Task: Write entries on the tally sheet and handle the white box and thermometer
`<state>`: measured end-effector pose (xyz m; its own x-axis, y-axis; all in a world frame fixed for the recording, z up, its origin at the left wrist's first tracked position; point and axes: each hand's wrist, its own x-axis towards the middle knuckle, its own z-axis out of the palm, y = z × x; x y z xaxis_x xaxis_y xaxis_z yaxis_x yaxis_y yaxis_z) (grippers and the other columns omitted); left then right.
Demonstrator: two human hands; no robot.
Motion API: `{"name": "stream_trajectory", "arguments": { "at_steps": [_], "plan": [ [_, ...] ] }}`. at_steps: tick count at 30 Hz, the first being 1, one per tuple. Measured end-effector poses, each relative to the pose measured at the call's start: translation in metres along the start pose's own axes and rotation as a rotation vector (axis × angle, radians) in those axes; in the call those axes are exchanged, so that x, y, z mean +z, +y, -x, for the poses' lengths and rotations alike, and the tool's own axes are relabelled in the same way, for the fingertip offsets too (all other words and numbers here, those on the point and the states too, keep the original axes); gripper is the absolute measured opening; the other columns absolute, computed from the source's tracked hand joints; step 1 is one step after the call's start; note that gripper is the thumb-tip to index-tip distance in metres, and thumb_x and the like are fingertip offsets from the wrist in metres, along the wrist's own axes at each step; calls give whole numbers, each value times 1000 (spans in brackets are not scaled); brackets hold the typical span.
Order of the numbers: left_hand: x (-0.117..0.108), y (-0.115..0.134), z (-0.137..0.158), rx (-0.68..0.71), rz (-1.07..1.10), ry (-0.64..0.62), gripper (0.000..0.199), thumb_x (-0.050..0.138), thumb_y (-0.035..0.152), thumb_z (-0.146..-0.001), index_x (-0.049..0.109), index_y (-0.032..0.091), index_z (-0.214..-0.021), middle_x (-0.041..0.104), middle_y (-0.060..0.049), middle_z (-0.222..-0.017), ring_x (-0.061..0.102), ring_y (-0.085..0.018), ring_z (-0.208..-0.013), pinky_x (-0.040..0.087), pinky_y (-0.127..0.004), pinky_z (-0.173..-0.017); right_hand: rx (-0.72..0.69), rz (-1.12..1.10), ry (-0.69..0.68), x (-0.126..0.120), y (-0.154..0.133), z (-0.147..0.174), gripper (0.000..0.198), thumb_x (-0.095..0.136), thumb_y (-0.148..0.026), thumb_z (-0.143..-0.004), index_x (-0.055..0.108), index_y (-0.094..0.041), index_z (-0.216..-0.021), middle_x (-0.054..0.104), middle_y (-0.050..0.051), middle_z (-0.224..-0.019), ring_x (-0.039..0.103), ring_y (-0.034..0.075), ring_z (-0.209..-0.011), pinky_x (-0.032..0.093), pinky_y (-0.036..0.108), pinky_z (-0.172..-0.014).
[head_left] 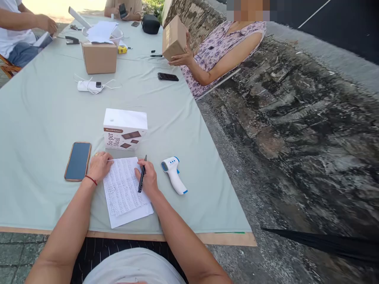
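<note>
just beyond the papers [127, 189], white box [125, 126]

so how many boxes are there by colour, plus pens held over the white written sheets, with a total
Brown cardboard boxes: 2
White rectangular printed box: 1
Slim black pen: 1
Total: 4

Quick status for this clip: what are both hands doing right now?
Left hand: partly curled at the papers' upper left corner; a grip cannot be told.
Right hand: closed, holding a black pen.
</note>
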<state>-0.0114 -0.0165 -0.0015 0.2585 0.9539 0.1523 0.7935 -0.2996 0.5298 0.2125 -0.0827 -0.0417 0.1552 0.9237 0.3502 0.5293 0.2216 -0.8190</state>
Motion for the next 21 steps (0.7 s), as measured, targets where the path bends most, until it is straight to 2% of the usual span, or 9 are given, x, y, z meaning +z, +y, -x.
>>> {"name": "stream_trajectory", "arguments": {
  "at_steps": [5, 8, 12, 16, 21],
  "plan": [
    [5, 11, -10, -14, -18, 158, 8, 60, 22, -88, 67, 20, -92, 65, -12, -99, 59, -34, -99, 47, -50, -92, 117, -76, 47, -8, -1, -3, 18, 53, -30, -84, 61, -26, -100, 65, 4, -95, 63, 22, -91, 54, 42, -90],
    [4, 16, -9, 48, -30, 151, 28, 68, 21, -83, 67, 18, -111, 65, -14, -117, 57, -36, -109, 46, -52, -95, 160, -115, 38, -9, -3, -4, 21, 55, -32, -81, 63, -25, -100, 64, 4, -93, 63, 22, -90, 53, 41, -90],
    [6, 26, -4, 191, -20, 87, 28, 63, 26, -90, 66, 16, -116, 67, -15, -120, 59, -35, -112, 48, -51, -99, 196, -114, 17, -9, -7, -4, 21, 53, -35, -84, 65, -24, -97, 66, 2, -88, 64, 20, -84, 54, 38, -87],
    [16, 43, 1, 324, -83, -42, 45, 59, 34, -96, 57, 13, -135, 60, -17, -142, 51, -34, -136, 39, -53, -117, 66, -52, 22, -5, -7, -2, 19, 50, -34, -88, 66, -25, -92, 68, 1, -81, 64, 18, -78, 54, 34, -77],
    [25, 65, 11, 243, -328, -224, 63, 49, 44, -102, 42, 6, -152, 35, -22, -163, 29, -36, -154, 23, -60, -125, -54, -8, 58, -4, -3, 1, 18, 49, -26, -92, 67, -25, -89, 69, 0, -79, 65, 17, -70, 53, 31, -68]
  ]
}}
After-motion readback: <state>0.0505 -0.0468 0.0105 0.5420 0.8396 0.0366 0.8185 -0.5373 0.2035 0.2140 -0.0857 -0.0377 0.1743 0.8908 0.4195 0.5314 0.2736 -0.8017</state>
